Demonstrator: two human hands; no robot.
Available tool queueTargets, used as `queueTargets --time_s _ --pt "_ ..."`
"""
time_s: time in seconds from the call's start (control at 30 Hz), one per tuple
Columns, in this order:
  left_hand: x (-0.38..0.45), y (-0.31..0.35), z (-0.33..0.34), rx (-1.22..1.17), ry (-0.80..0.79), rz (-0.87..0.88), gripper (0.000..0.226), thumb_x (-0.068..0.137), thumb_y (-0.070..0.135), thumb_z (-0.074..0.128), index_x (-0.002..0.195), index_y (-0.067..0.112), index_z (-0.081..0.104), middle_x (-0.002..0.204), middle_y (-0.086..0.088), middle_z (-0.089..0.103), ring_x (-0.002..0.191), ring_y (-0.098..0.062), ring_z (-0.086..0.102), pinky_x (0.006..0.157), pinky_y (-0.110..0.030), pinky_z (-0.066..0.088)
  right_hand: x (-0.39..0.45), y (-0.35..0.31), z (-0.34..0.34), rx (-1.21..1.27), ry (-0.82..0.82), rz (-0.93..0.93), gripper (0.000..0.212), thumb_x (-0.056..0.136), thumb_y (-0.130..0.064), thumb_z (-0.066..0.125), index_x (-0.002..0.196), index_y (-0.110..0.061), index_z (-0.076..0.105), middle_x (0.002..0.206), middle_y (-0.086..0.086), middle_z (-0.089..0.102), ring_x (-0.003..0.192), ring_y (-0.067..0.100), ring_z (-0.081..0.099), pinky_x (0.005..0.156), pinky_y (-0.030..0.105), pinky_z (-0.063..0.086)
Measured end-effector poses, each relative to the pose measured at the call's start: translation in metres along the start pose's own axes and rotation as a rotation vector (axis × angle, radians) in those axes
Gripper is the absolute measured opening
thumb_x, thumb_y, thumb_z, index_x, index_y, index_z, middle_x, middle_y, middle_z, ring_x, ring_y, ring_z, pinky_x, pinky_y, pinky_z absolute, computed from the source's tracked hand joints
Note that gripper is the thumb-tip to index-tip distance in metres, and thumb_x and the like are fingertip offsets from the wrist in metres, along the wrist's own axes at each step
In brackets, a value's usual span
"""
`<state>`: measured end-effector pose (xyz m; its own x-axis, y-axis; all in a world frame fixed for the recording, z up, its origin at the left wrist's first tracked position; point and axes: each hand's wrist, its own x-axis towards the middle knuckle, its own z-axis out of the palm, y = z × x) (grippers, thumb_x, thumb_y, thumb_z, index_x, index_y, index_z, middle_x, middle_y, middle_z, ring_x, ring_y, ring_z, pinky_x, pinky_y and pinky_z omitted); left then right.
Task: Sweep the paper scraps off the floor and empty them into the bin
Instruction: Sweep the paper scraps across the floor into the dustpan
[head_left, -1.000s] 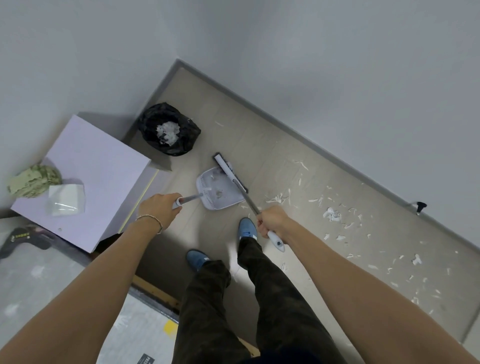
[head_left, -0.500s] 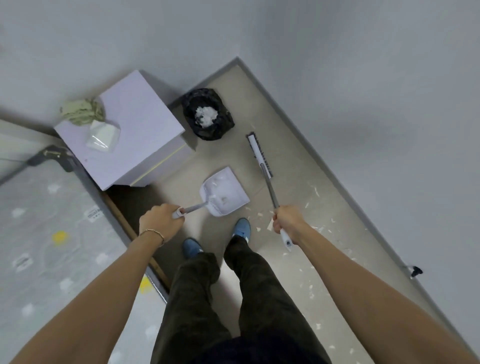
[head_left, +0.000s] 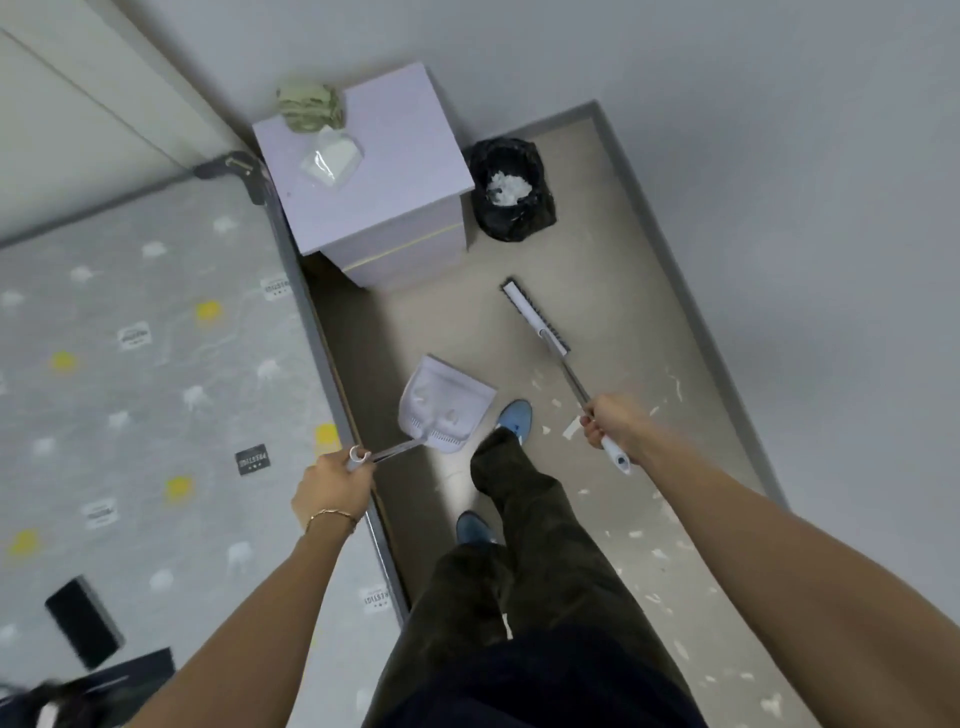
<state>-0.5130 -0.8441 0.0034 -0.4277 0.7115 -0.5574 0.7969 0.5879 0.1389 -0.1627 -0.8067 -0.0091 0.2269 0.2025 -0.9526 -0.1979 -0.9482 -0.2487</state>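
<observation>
Between bed and wall, the left hand (head_left: 332, 480) grips the dustpan (head_left: 444, 410) handle, the right hand (head_left: 615, 423) grasps the broom (head_left: 535, 322). Tilting the dustpan could spill its scraps short of the bin (head_left: 511, 189); paper scraps (head_left: 660, 553) remain on the floor.

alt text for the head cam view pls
A person's left hand holds a dustpan and the right hand a brush above a floor strewn with paper scraps; a black-lined bin stands ahead beside a lilac cabinet.

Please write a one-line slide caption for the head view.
Left hand holds dustpan, right hand holds broom, near bin.
</observation>
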Motion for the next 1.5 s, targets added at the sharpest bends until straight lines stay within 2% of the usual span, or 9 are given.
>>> queueTargets --time_s 0.27,0.53,0.63,0.73,1.03,1.23,1.37,1.43,1.5 --pt "-0.054 -0.076 0.025 -0.029 -0.018 -0.060 0.031 0.089 0.042 0.052 0.088 0.020 0.072 0.083 -0.019 0.067 0.080 -0.042 0.061 0.072 -0.039 0.052 -0.023 0.051 -0.015 -0.133 0.077 -0.093 0.020 0.097 0.003 0.033 0.084 -0.002 0.049 0.065 0.012 0.041 0.049 0.014 0.035 0.032 0.016 0.029" --pt "-0.030 -0.067 0.027 0.169 -0.060 0.085 0.030 0.091 0.041 0.051 0.074 0.020 0.065 0.078 -0.018 0.067 0.078 -0.042 0.062 0.067 -0.037 0.050 0.015 0.051 -0.062 -0.117 0.121 -0.039 0.021 0.097 0.000 0.033 0.084 -0.002 0.049 0.066 0.012 0.044 0.045 0.012 0.035 0.032 0.015 0.031" --pt "-0.009 -0.047 0.026 0.294 -0.056 0.202 0.025 0.090 0.043 0.056 0.088 0.024 0.073 0.084 -0.019 0.069 0.083 -0.043 0.063 0.066 -0.036 0.046 0.029 0.052 -0.090 -0.098 0.123 -0.004 0.019 0.099 -0.005 0.035 0.092 -0.002 0.052 0.067 0.011 0.045 0.044 0.011 0.036 0.031 0.017 0.031" --pt "0.013 -0.011 0.027 0.422 -0.070 0.339 0.022 0.087 0.041 0.060 0.098 0.028 0.074 0.089 -0.017 0.070 0.086 -0.042 0.064 0.070 -0.037 0.049 0.042 0.055 -0.119 -0.052 0.127 0.015 0.020 0.099 -0.007 0.037 0.089 -0.004 0.054 0.069 0.011 0.047 0.045 0.012 0.037 0.032 0.017 0.032" --pt "0.041 0.138 0.030 0.787 -0.156 0.779 0.021 0.088 0.040 0.050 0.085 0.029 0.068 0.078 0.001 0.067 0.074 -0.026 0.065 0.071 -0.031 0.055 0.041 0.069 -0.149 0.148 0.148 0.068 0.020 0.097 -0.008 0.039 0.083 -0.009 0.053 0.067 0.009 0.049 0.040 0.009 0.038 0.032 0.017 0.031" --pt "0.048 0.233 0.040 0.960 -0.166 1.030 0.019 0.085 0.037 0.050 0.089 0.028 0.067 0.094 -0.001 0.070 0.090 -0.029 0.067 0.073 -0.032 0.049 0.016 0.077 -0.126 0.380 0.216 0.115 0.022 0.099 -0.006 0.036 0.090 -0.004 0.056 0.069 0.010 0.046 0.048 0.012 0.037 0.034 0.016 0.032" --pt "0.055 0.253 0.042 1.004 -0.175 1.124 0.023 0.084 0.036 0.048 0.092 0.027 0.067 0.092 -0.004 0.070 0.086 -0.030 0.067 0.069 -0.033 0.048 0.004 0.082 -0.109 0.462 0.265 0.129 0.022 0.097 -0.001 0.036 0.083 -0.001 0.053 0.068 0.013 0.046 0.045 0.013 0.036 0.033 0.017 0.030" --pt "0.069 0.263 0.033 1.044 -0.191 1.250 0.024 0.085 0.036 0.048 0.093 0.025 0.068 0.091 -0.006 0.071 0.084 -0.032 0.067 0.068 -0.033 0.048 -0.001 0.093 -0.085 0.526 0.343 0.179 0.022 0.095 -0.002 0.038 0.082 0.001 0.056 0.068 0.015 0.049 0.045 0.015 0.039 0.036 0.021 0.033" --pt "0.080 0.271 0.026 1.043 -0.184 1.319 0.027 0.086 0.037 0.048 0.092 0.022 0.070 0.089 -0.006 0.071 0.082 -0.032 0.067 0.067 -0.032 0.048 -0.002 0.106 -0.064 0.441 0.404 0.168 0.020 0.090 -0.002 0.042 0.081 0.000 0.059 0.072 0.019 0.054 0.046 0.019 0.045 0.043 0.027 0.038"
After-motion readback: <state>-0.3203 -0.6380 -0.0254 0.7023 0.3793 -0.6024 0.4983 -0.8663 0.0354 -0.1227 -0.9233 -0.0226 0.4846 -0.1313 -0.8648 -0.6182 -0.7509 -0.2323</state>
